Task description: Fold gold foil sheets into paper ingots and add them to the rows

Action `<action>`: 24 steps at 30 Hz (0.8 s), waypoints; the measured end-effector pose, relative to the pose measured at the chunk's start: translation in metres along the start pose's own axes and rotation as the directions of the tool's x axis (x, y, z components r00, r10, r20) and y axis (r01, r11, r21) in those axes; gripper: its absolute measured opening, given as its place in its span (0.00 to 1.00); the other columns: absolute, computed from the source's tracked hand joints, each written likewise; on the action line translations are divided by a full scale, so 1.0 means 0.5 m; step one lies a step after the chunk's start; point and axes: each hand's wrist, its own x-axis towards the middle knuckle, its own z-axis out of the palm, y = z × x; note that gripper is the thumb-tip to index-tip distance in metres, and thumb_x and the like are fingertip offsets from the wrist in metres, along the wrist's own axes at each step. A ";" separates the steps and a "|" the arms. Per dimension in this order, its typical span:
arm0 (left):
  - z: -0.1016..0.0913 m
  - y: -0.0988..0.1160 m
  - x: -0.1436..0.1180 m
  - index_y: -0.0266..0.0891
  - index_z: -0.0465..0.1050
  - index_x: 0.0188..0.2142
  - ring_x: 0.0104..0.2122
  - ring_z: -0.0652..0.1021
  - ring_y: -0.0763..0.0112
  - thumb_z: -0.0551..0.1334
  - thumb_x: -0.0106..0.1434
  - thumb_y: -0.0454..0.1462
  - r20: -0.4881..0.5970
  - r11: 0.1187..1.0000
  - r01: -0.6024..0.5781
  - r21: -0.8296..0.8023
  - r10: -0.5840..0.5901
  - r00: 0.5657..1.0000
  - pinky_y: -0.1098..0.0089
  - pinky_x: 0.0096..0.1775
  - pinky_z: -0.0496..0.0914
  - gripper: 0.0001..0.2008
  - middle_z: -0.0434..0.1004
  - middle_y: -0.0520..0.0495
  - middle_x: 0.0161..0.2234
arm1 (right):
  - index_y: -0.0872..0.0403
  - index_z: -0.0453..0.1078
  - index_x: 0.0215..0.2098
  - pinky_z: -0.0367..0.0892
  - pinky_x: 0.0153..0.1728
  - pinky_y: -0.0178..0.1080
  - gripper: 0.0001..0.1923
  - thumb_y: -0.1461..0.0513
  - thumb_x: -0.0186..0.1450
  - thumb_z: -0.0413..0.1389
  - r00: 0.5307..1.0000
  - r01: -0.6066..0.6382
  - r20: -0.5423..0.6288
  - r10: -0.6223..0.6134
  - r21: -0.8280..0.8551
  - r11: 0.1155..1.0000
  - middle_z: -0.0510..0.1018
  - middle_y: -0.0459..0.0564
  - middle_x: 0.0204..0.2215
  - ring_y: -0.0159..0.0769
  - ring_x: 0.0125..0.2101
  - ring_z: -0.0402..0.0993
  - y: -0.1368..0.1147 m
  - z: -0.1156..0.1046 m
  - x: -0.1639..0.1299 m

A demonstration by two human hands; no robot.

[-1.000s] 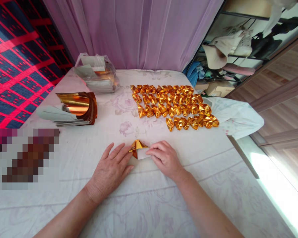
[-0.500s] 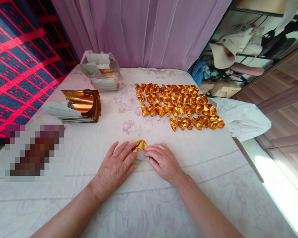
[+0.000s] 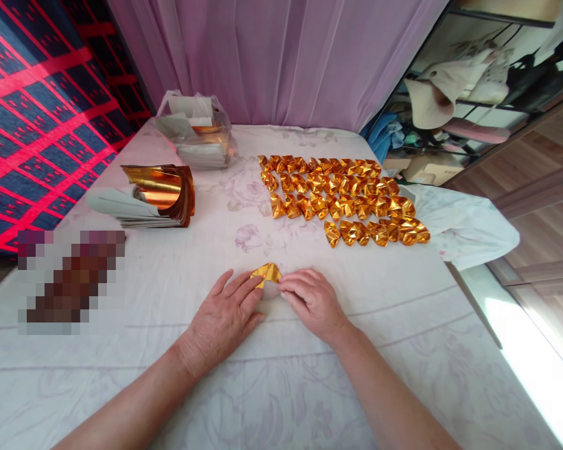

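Observation:
A small sheet of gold foil paper (image 3: 271,271), folded to a low peak, lies on the tablecloth between my hands. My left hand (image 3: 228,312) rests flat with its fingers stretched out, the fingertips on the paper's left side. Thumb and fingers of my right hand (image 3: 312,303) are pinched together at the paper's right corner. Beyond my hands, folded gold foil pieces (image 3: 338,205) stand in several rows.
A curled stack of gold foil sheets (image 3: 162,194) stands at left, and a clear plastic bag (image 3: 197,134) of more sheets behind it. A pale cloth bundle (image 3: 473,222) lies at the right edge. A blurred-out patch (image 3: 70,275) hides something at left.
The paper's pale lower part, visible between my hands before, no longer shows, and more of the gold side does. Both hands stay almost in place; the view has shifted slightly.

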 end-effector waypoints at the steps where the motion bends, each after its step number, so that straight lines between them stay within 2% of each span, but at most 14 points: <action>1: 0.001 0.000 0.000 0.37 0.73 0.49 0.56 0.73 0.57 0.58 0.69 0.40 -0.002 1.000 -0.001 0.002 0.001 1.000 0.52 0.62 0.59 0.13 0.75 0.42 0.55 | 0.51 0.75 0.39 0.68 0.42 0.43 0.06 0.65 0.68 0.56 1.000 -0.008 0.001 0.008 -0.002 1.000 0.82 0.48 0.38 0.38 0.39 0.75 0.000 0.000 0.001; 9: 0.006 0.006 0.004 0.34 0.72 0.49 0.56 0.73 0.55 0.58 0.68 0.38 -0.027 0.999 -0.009 -0.034 0.008 1.000 0.51 0.59 0.64 0.13 0.75 0.38 0.55 | 0.50 0.75 0.38 0.67 0.41 0.42 0.06 0.64 0.68 0.55 1.000 -0.029 0.005 0.029 -0.031 0.999 0.81 0.48 0.36 0.37 0.38 0.74 0.002 0.005 0.004; 16: -0.002 0.016 0.029 0.41 0.73 0.40 0.52 0.76 0.57 0.60 0.67 0.40 0.020 0.958 0.180 -0.221 -0.180 0.983 0.47 0.58 0.62 0.06 0.78 0.44 0.50 | 0.51 0.75 0.35 0.66 0.42 0.43 0.05 0.64 0.68 0.56 0.997 -0.071 -0.032 0.070 -0.061 0.996 0.80 0.48 0.35 0.39 0.38 0.72 -0.010 0.017 0.000; 20: 0.002 0.027 0.038 0.43 0.74 0.37 0.50 0.76 0.59 0.61 0.67 0.38 0.016 0.931 0.272 -0.245 -0.277 0.961 0.44 0.60 0.56 0.03 0.79 0.48 0.47 | 0.50 0.75 0.35 0.65 0.42 0.43 0.06 0.63 0.68 0.56 0.996 -0.081 -0.036 0.078 -0.059 0.995 0.80 0.48 0.35 0.39 0.37 0.72 -0.013 0.021 -0.002; 24: 0.005 0.033 0.045 0.43 0.74 0.36 0.48 0.76 0.60 0.61 0.66 0.36 0.014 0.914 0.319 -0.249 -0.326 0.945 0.43 0.60 0.53 0.03 0.78 0.49 0.46 | 0.51 0.75 0.36 0.66 0.41 0.43 0.05 0.63 0.68 0.56 0.995 -0.096 -0.038 0.094 -0.042 0.995 0.79 0.48 0.35 0.39 0.37 0.71 -0.012 0.021 -0.001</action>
